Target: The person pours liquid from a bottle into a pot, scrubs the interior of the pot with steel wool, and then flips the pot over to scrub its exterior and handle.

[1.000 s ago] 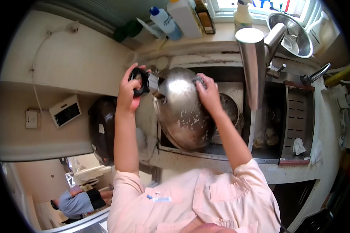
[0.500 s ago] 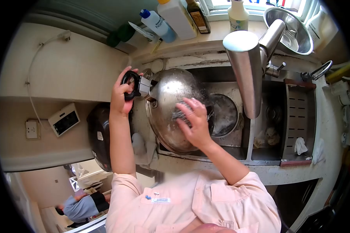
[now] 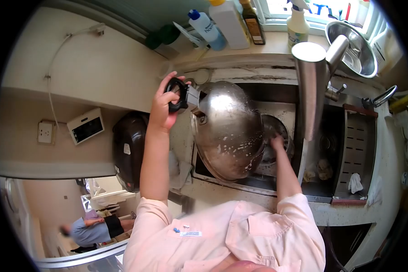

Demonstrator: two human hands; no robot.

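Observation:
My left hand is closed around the black loop handle of a large metal wok. The wok is tilted over the sink, its rounded, worn outside facing up, with white suds spotting its lower right part. My right hand reaches down past the wok's right edge into a round metal basin in the sink. Its fingers are hidden or too dark to make out, so whether it holds anything does not show.
A wide metal faucet overhangs the sink's right side. Beside it is a slotted metal tray with a crumpled white cloth. Bottles and a steel bowl line the sill. A dark appliance stands left. Another person is visible lower left.
My right hand, earlier rubbing the wok's outside with a metallic scouring pad, has moved right and down into the basin. Suds spots now show on the wok. My left hand keeps its grip.

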